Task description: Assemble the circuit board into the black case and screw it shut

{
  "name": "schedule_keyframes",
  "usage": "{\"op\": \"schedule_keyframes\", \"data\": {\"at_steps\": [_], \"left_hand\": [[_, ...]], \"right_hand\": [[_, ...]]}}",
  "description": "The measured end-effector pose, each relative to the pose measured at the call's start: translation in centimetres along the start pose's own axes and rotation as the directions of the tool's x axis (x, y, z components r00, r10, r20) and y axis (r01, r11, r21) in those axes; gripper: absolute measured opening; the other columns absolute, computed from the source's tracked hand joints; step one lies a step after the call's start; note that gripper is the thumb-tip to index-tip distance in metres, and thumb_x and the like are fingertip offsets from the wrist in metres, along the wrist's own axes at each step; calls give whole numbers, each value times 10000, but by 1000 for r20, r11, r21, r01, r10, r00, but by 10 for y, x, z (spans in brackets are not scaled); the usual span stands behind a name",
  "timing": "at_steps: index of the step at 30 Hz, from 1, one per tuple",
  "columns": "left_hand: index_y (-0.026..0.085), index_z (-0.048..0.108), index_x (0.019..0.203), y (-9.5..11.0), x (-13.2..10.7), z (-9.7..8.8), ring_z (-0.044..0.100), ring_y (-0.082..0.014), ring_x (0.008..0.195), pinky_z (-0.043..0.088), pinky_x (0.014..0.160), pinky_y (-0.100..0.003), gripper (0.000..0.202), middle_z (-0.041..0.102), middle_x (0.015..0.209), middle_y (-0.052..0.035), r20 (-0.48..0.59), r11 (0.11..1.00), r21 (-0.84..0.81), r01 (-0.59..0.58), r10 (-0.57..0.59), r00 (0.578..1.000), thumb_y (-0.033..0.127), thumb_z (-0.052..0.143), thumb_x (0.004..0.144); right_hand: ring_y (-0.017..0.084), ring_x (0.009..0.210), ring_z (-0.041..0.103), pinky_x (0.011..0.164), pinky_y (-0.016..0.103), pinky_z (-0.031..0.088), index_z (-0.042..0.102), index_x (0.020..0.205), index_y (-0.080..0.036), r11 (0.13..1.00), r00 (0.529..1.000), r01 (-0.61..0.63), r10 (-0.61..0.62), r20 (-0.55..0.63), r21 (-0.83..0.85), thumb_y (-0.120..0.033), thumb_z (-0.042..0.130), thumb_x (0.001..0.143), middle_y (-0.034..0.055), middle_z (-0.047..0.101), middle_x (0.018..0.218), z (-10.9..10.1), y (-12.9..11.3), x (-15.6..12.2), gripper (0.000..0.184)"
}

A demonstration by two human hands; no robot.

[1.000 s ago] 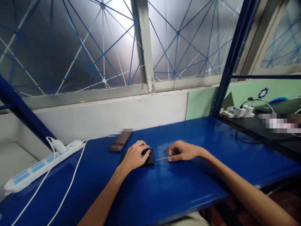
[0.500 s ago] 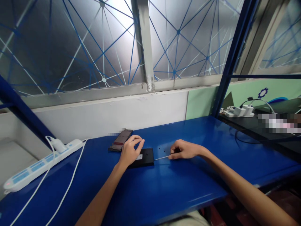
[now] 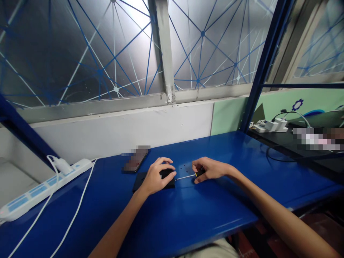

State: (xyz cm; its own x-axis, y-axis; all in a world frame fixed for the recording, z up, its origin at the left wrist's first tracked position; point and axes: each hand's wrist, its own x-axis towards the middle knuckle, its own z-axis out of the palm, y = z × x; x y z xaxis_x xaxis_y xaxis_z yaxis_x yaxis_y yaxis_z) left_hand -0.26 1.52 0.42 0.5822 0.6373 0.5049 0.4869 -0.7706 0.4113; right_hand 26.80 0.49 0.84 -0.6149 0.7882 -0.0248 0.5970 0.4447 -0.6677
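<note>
A flat black device (image 3: 139, 182) lies on the blue table (image 3: 188, 215). My left hand (image 3: 157, 176) rests on its right half, fingers curled down and pinching at its right edge. My right hand (image 3: 208, 168) is closed on a small screwdriver (image 3: 188, 176) with a thin silver shaft and a dark handle. The shaft points left, and its tip meets my left fingertips at the device's right edge. Several tiny dark screws (image 3: 185, 167) lie on the table just behind the shaft.
A phone (image 3: 134, 161) lies behind the device. A white power strip (image 3: 40, 190) with a charger and white cables sits at the left. A darker bench at the right holds white chargers (image 3: 272, 126) and a black cable. A white wall and patterned windows stand behind.
My left hand went from the device to the phone half a second ago and has come back onto the device's right half. The screwdriver tip now touches my left fingertips.
</note>
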Motion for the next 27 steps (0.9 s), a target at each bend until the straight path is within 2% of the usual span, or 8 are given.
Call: {"op": "schedule_keyframes", "data": {"at_steps": [6,10,13,16,19,21,24,27], "left_hand": [[254,744,833,5,-2,3,563,-271,1106,448,974,-453,66,612,1213,-60,161,1000,-10,16,-15,987,291,709,791],[237,730,703,3,-2,7,596,-251,1032,465,930,-435,140,653,1134,-49,113,1000,7,29,-30,993,276,678,826],[230,730,729,2,-1,10,614,-235,987,469,912,-412,147,673,1077,-48,40,999,17,31,-31,999,290,663,846],[234,734,869,6,1,17,614,-237,986,459,904,-411,182,675,1060,-61,9,993,106,47,-48,999,328,583,906],[238,655,1159,9,1,24,582,-269,1050,450,888,-438,289,649,1130,-81,66,970,233,64,-81,995,364,540,926],[249,591,1258,8,0,24,560,-282,1090,440,906,-452,380,623,1184,-85,107,963,259,71,-102,989,414,543,918],[295,558,1300,1,-2,12,523,-298,1154,407,971,-462,509,572,1270,-82,159,966,244,83,-124,979,557,570,864],[320,439,1412,-6,-5,-5,527,-340,1152,436,936,-456,844,524,1324,-108,325,967,234,98,-172,930,658,699,683]], "right_hand": [[88,562,407,521,205,298,503,766,-180,1000,1000,-5,5,-19,-2,-392,768,686,-53,485,660,-1,0,-1,349],[88,567,396,521,208,294,493,769,-180,1000,999,11,-10,-46,20,-406,761,687,-60,470,650,-3,3,-2,360],[87,565,380,522,212,286,484,763,-179,999,997,13,-10,-72,42,-417,753,687,-68,448,631,-8,7,-3,367],[90,566,368,525,216,286,484,763,-177,999,994,-3,9,-113,50,-422,727,702,-67,440,628,-15,12,-6,351],[92,566,351,527,218,277,483,761,-176,999,988,-21,27,-151,45,-429,709,714,-66,432,618,-20,15,-8,342],[94,571,354,529,219,275,486,754,-176,999,984,-33,37,-175,22,-429,709,711,-62,435,621,-21,15,-8,341],[98,579,368,534,219,288,500,755,-171,999,982,-51,47,-181,-18,-429,706,712,-50,451,640,-20,14,-7,333],[103,587,387,543,224,297,517,757,-167,996,982,-68,57,-179,-54,-433,705,715,-38,475,655,-20,13,-7,328]]}}
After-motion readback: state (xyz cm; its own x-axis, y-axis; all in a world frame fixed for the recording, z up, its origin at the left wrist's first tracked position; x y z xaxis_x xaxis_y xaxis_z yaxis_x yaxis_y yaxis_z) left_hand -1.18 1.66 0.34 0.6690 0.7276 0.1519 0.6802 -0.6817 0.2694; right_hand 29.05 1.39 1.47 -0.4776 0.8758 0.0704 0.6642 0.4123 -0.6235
